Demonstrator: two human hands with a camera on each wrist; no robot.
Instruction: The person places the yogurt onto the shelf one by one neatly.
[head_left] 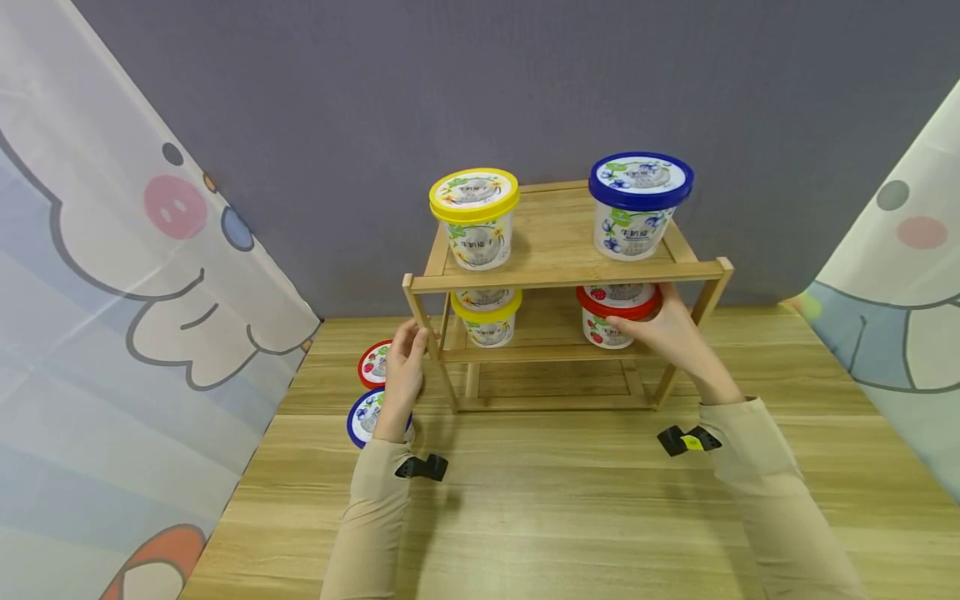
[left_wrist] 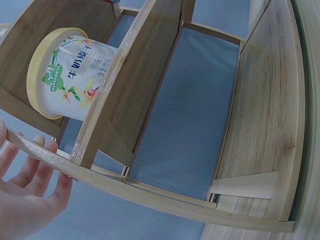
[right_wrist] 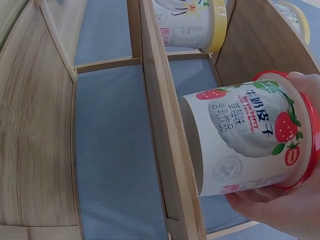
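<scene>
My right hand (head_left: 663, 329) grips a white tub with a red lid (head_left: 606, 327) on the middle level of a wooden shelf rack (head_left: 540, 329). In the right wrist view the strawberry tub (right_wrist: 245, 135) stands at the shelf's front edge, with the fingers and thumb around its lid end. At the rack's left front post, my left hand (head_left: 406, 367) holds the wood; in the left wrist view the fingers (left_wrist: 37, 180) curl behind the post. A yellow-lidded tub (head_left: 491, 327) sits on the middle level near that post.
On the top level stand a yellow-lidded tub (head_left: 476, 221) at left and a blue-lidded tub (head_left: 639, 204) at right. Left of the rack, a red-lidded tub (head_left: 371, 367) and a blue-lidded tub (head_left: 363, 421) rest on the wooden table (head_left: 555, 500). A grey wall (head_left: 525, 83) rises behind.
</scene>
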